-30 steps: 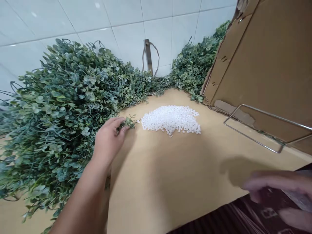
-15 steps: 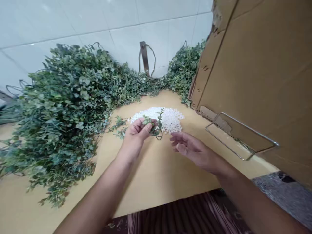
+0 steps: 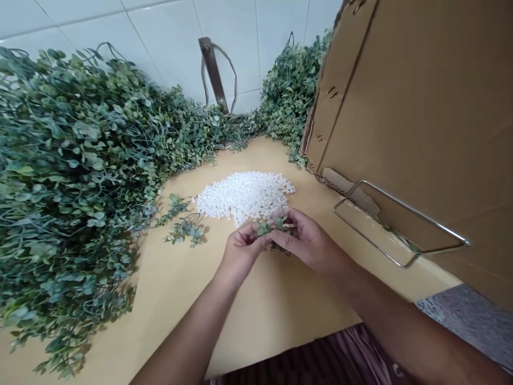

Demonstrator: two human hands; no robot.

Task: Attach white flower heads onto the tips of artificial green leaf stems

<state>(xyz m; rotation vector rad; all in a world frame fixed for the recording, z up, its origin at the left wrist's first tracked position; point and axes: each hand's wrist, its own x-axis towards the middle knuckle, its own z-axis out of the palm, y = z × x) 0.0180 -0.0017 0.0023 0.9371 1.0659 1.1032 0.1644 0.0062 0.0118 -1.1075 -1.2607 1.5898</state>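
Note:
My left hand [image 3: 239, 252] and my right hand [image 3: 306, 240] meet over the tan tabletop [image 3: 256, 299], both pinched on one small green leafy sprig [image 3: 272, 227] held between their fingertips. Just beyond the hands lies a heap of small white beads [image 3: 244, 193]. To the left of that heap, two loose sprigs [image 3: 182, 227] lie flat on the table.
A large pile of green artificial foliage [image 3: 72, 171] fills the left side and runs along the tiled wall [image 3: 168, 37] to the far corner. A big cardboard box [image 3: 412, 107] stands at the right with a bent metal wire frame [image 3: 396, 230] against it.
My left hand lifted a sprig from the foliage's edge and carried it right, toward me. My right hand came up from the lower right and closed on the same sprig.

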